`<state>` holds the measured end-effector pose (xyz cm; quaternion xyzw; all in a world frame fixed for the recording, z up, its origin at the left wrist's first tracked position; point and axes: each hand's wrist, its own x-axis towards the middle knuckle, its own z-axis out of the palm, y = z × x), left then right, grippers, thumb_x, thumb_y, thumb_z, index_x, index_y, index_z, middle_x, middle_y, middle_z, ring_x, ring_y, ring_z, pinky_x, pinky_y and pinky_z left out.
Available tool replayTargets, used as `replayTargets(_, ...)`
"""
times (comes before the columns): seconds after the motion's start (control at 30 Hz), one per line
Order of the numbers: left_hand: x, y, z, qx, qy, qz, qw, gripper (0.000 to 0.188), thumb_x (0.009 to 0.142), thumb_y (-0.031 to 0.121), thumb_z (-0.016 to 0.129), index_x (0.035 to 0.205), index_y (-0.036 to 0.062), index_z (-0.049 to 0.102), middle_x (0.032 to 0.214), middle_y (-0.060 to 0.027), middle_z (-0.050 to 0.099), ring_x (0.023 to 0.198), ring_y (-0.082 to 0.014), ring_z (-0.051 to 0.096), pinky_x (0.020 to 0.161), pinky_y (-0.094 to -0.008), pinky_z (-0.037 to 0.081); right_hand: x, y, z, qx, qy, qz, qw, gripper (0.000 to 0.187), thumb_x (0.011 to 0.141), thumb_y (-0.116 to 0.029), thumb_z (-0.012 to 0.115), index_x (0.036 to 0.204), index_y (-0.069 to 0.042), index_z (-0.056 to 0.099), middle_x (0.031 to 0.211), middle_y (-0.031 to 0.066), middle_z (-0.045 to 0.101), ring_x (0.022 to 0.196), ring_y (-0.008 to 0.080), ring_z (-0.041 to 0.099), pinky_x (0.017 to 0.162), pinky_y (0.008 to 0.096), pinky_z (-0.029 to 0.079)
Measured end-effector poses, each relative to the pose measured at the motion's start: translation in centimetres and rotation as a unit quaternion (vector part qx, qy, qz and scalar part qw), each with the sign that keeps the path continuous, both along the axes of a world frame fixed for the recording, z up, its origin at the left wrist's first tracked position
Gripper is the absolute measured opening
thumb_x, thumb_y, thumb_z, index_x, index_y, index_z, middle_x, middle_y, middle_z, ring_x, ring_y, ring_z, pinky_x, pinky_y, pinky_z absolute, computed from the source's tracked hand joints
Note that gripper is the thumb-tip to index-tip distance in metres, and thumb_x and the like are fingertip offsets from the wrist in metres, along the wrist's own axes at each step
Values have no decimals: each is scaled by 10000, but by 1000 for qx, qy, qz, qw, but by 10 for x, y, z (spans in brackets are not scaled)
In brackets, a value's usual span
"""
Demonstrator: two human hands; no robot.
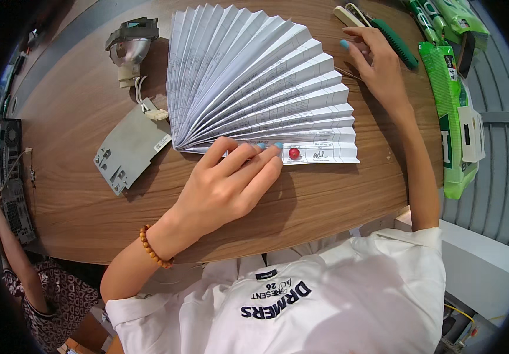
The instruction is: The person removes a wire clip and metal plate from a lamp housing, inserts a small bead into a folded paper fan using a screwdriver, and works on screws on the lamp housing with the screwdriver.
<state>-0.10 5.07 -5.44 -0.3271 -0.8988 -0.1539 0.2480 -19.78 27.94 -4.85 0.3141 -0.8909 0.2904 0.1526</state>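
A white printed sheet pleated into a paper fan lies spread on the table, its folds meeting at the lower left. My left hand, wearing a beaded bracelet, presses its bent fingers on the fan's nearest pleat; the thumb is hidden. Beside those fingertips a small round red piece sits on the paper. To the right of the fan, my right hand rests with fingers loosely curled and apart, nothing visible in them. Near it lie a green-handled tool and a cream-coloured piece.
Left of the fan are a projector lamp with wires and a grey metal plate. Green packets and a white box line the right edge. At far left, another person's arm is near dark equipment.
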Motion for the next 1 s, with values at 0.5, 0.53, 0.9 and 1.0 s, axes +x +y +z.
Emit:
replayTargets(0.5, 2, 1, -1, 19, -37, 4, 999, 284, 677, 99, 603, 943, 0, 610, 981, -62, 656, 768, -150, 564, 705, -281, 424, 27, 21, 8, -44, -16, 27, 999, 90, 821, -35, 585, 902, 3, 593, 995, 85, 632, 901, 199, 600, 796, 289, 460)
replayTargets(0.53, 1, 2, -2, 24, -33, 3, 999, 284, 677, 99, 603, 943, 0, 610, 981, -62, 656, 768, -150, 564, 705, -281, 424, 27, 25, 12, -39, -13, 27, 999, 90, 821, -35, 585, 902, 3, 593, 995, 85, 632, 901, 199, 600, 796, 289, 460)
replayTargets(0.9, 1, 2, -1, 39, -9, 5, 999, 253, 649, 91, 610, 886, 4, 596, 903, -39, 634, 725, -136, 533, 641, -262, 410, 74, -2, 61, -564, -404, 214, 688, 356, 973, -288, 384, 659, -122, 369, 583, -36, 226, 541, 87, 211, 503, 257, 220)
replayTargets(1.0, 3, 0, -1, 30, -33, 6, 999, 295, 663, 102, 592, 938, -4, 610, 965, -62, 655, 744, -156, 557, 659, -267, 414, 99, -36, 52, -527, -495, 287, 628, 424, 984, -344, 328, 613, -147, 268, 551, -38, 202, 529, 89, 188, 492, 267, 209)
